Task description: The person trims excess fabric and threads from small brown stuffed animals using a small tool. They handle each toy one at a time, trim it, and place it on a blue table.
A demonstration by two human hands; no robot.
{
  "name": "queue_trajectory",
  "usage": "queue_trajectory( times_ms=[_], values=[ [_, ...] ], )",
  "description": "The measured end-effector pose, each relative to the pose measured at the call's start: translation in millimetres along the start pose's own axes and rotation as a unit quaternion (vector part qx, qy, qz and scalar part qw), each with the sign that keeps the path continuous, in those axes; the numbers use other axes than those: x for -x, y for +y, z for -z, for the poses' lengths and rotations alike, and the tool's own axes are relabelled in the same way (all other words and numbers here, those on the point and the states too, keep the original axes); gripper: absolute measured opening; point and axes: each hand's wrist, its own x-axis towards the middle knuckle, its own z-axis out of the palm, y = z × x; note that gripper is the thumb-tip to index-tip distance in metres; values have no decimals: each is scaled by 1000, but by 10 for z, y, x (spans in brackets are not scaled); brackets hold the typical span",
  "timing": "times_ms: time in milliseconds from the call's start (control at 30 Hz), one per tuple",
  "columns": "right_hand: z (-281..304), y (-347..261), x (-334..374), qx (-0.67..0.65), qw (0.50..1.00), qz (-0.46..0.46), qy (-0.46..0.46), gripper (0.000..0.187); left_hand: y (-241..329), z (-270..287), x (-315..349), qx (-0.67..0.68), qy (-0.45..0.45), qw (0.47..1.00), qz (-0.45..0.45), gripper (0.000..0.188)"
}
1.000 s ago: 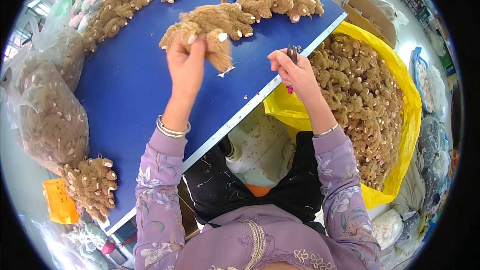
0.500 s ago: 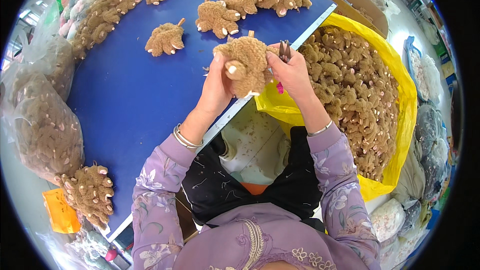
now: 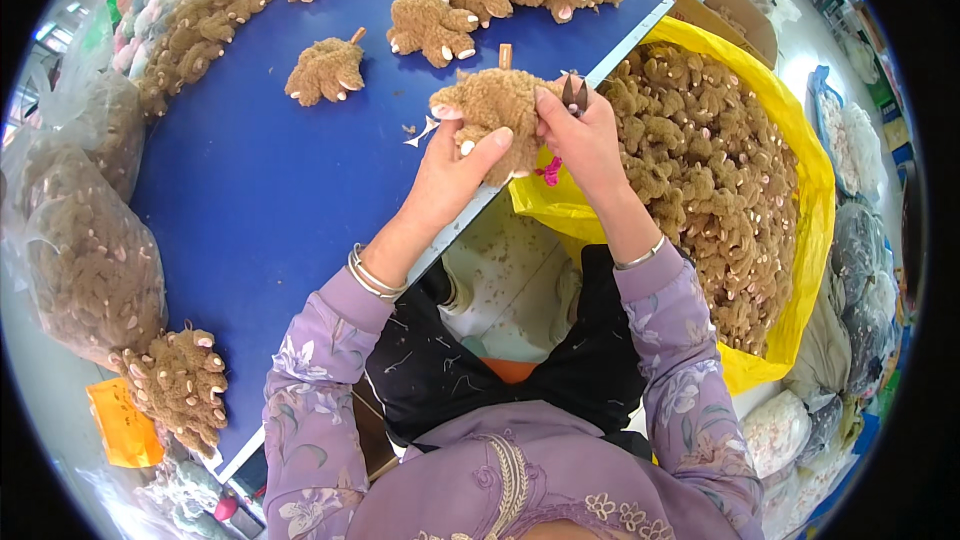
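A curly brown plush toy [image 3: 490,105] with pale paw tips and a tan tab on top is held over the table's edge. My left hand [image 3: 450,175] is closed on its left side, thumb lying across the front. On the other side my right hand [image 3: 590,145] pinches the plush between thumb and fingers. Tucked in that same hand is a pair of dark thread snips [image 3: 574,97], blades pointing up; a bright pink piece [image 3: 549,172] shows below the hand, beside the plush. The fingers behind the toy are hidden.
More brown plush toys [image 3: 432,28] lie on the blue table [image 3: 260,200], heaped toward its far side. At right stands a yellow bag [image 3: 815,180] full of them. Clear plastic bags [image 3: 85,230] line the left, and a cardboard box [image 3: 720,15] stands behind the yellow bag.
The plush toy has turned in my hands, so its tab stands taller. My left thumb has moved from its upper left side onto its lower front. The right hand keeps its hold.
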Motion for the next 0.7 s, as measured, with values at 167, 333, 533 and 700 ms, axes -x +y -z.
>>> queue_trajectory(
  times_ms=[167,333,533,700],
  values=[
    [7,-77,51,-7,997,-30,-67,26,-94,57,-50,16,11,1000,14,34],
    [37,-45,14,-5,998,-24,-61,29,-78,64,-61,57,15,998,24,40],
    [177,-70,-70,-56,997,-39,-34,31,8,148,-94,210,10,976,54,47],
    [201,-51,-130,-66,996,-52,-38,29,-5,160,-87,200,-6,978,52,45]
  ],
)
